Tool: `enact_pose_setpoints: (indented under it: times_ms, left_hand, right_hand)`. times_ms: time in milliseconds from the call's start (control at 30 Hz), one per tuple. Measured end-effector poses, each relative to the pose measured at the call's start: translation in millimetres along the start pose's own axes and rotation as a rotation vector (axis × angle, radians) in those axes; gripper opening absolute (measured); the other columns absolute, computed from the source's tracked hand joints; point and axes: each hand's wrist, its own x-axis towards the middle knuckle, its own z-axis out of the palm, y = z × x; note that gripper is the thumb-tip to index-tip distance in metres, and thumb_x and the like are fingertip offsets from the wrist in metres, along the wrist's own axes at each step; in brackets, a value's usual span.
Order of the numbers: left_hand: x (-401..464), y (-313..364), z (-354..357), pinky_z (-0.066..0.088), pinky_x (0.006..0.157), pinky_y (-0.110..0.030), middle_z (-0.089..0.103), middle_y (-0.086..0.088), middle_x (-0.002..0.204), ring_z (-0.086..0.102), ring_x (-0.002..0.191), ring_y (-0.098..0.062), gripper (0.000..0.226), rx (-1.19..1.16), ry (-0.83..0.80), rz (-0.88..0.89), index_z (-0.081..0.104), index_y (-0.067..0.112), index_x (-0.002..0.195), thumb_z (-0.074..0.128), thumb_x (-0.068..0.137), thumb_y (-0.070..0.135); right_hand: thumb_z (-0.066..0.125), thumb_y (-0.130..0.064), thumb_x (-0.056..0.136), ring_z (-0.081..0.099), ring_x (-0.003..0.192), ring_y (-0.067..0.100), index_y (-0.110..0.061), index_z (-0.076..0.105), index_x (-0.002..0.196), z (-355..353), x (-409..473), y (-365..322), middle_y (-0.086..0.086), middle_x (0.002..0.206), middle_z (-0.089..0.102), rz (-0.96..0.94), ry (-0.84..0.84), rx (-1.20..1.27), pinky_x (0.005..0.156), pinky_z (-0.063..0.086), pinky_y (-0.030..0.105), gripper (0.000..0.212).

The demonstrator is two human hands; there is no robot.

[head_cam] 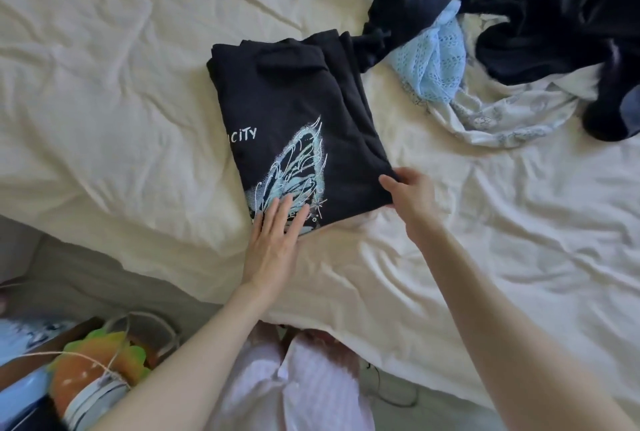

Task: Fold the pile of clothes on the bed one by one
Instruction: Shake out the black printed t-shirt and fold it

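A: Head view puts the black sweatshirt (294,125) in the middle of the bed (104,101), already a folded rectangle, butterfly print and the letters "CITY" facing up. How would you say it handles?

B: Soft and limp, I'd judge, with some weight from the stacked layers. It looks like thick knit, so it should not slide much on the cream sheet, but the layers could slip apart if lifted by one corner.

A: What are the hands doing?

B: The left hand (273,240) lies flat on the near edge, fingers straight and spread over the print, pressing and holding nothing. The right hand (412,195) is at the near right corner, thumb on top and fingers curled at the edge; its grip looks like a pinch on the sweatshirt's layers.

A: Where would you take hold to move it?

B: Both long sides, palms under, so the fold keeps its shape. Along the right side the layers show as separate edges, so I'd support that side fully.

A: And beyond it?

B: Far right sits the unfolded pile (519,32): dark navy cloth on top, a light blue knit (436,60) just beside the sweatshirt's far right corner, and a pale printed fabric (502,115) under them. A strip of dark cloth touches the sweatshirt's far edge. Near left, off the bed, clutter I cannot make out
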Motion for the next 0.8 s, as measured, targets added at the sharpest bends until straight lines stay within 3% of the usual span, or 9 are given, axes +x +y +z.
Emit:
enact_pose_setpoints:
  times_ms: [167, 300, 400, 467, 667, 733, 800]
  left_hand:
    - [-9, -11, 9, 0.033, 0.106, -0.051, 0.041, -0.018, 0.145, 0.04, 0.133, -0.036, 0.078, 0.113, -0.02, 0.054, 0.047, 0.012, 0.138, 0.079, 0.068, -0.001]
    - [-8, -19, 10, 0.032, 0.106, -0.049, 0.04, -0.021, 0.144, 0.039, 0.132, -0.038, 0.08, 0.102, -0.013, 0.081, 0.046, 0.006, 0.137, 0.076, 0.065, -0.011]
    - [-7, -22, 8, 0.039, 0.102, -0.053, 0.047, -0.023, 0.138, 0.046, 0.126, -0.04, 0.075, 0.107, 0.008, 0.125, 0.052, 0.0, 0.131, 0.074, 0.062, -0.016]
    - [-8, -27, 3, 0.043, 0.099, -0.052, 0.052, -0.021, 0.134, 0.051, 0.122, -0.037, 0.07, 0.126, 0.015, 0.142, 0.056, -0.002, 0.127, 0.077, 0.062, -0.014]
    - [-16, -38, -4, 0.049, 0.093, -0.047, 0.06, -0.017, 0.126, 0.059, 0.115, -0.031, 0.068, 0.157, 0.029, 0.168, 0.062, -0.004, 0.119, 0.083, 0.055, -0.014]
    - [-18, -40, -4, 0.046, 0.097, -0.047, 0.057, -0.016, 0.131, 0.055, 0.12, -0.031, 0.071, 0.172, 0.024, 0.147, 0.058, -0.003, 0.124, 0.082, 0.057, -0.012]
    - [-22, -42, 0, 0.027, 0.112, -0.046, 0.033, -0.014, 0.149, 0.03, 0.138, -0.032, 0.079, 0.194, -0.04, 0.125, 0.033, 0.001, 0.142, 0.068, 0.073, -0.013]
  right_hand:
    - [0.062, -0.011, 0.087, 0.056, 0.074, 0.016, -0.021, 0.06, 0.074, -13, 7, 13, -0.001, 0.073, 0.058, 0.049, 0.108, 0.083, 0.065, 0.047, 0.026, 0.016]
    - [0.06, -0.011, 0.09, 0.057, 0.079, 0.016, -0.014, 0.055, 0.082, -9, 21, 14, 0.002, 0.085, 0.057, 0.192, 0.016, 0.073, 0.073, 0.052, 0.032, 0.01]
    - [0.063, -0.011, 0.089, 0.06, 0.08, 0.018, -0.006, 0.057, 0.095, -10, 23, 14, 0.005, 0.093, 0.061, 0.352, -0.057, 0.196, 0.069, 0.053, 0.029, 0.01]
    - [0.065, -0.009, 0.088, 0.058, 0.075, 0.017, -0.005, 0.058, 0.09, -14, 22, 12, 0.005, 0.087, 0.061, 0.428, -0.106, 0.285, 0.065, 0.049, 0.027, 0.009]
    - [0.065, -0.005, 0.086, 0.068, 0.09, 0.023, -0.001, 0.06, 0.1, -29, 14, 14, 0.011, 0.101, 0.067, 0.472, -0.204, 0.41, 0.062, 0.056, 0.031, 0.015]
    - [0.064, -0.002, 0.086, 0.068, 0.09, 0.026, 0.004, 0.058, 0.102, -29, 13, 15, 0.015, 0.104, 0.065, 0.495, -0.198, 0.495, 0.063, 0.057, 0.031, 0.018]
    - [0.062, 0.0, 0.087, 0.068, 0.089, 0.027, 0.005, 0.057, 0.102, -27, 12, 15, 0.017, 0.105, 0.064, 0.51, -0.184, 0.564, 0.065, 0.057, 0.031, 0.017]
